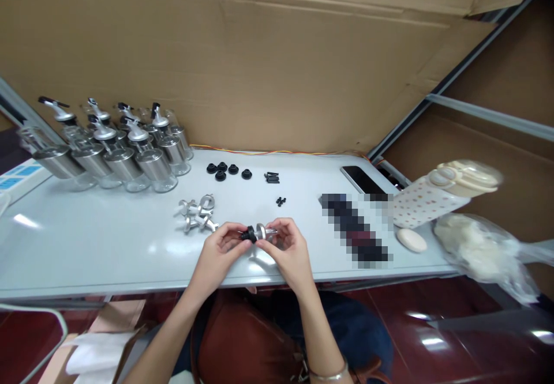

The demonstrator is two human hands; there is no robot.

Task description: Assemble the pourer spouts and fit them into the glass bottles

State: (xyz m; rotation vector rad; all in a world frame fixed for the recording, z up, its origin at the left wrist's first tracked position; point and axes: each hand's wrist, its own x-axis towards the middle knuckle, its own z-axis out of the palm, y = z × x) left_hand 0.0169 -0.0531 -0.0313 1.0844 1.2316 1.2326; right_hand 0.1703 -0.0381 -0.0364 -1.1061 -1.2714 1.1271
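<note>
Near the table's front edge, my left hand pinches a black ribbed stopper. My right hand grips a silver pourer spout, its narrow end pointing right. Stopper and spout meet end to end between my fingers; whether they are joined I cannot tell. Left of my hands lies a cluster of silver pourer spouts. Beyond them sit several black stoppers, a small pile of black flip caps and some tiny black pieces.
Several glass-and-steel oil bottles, some topped with pourers, stand at the back left. To the right are a phone, a pixelated dark area, a dotted tumbler, a white oval object and a plastic bag. Cardboard walls the back.
</note>
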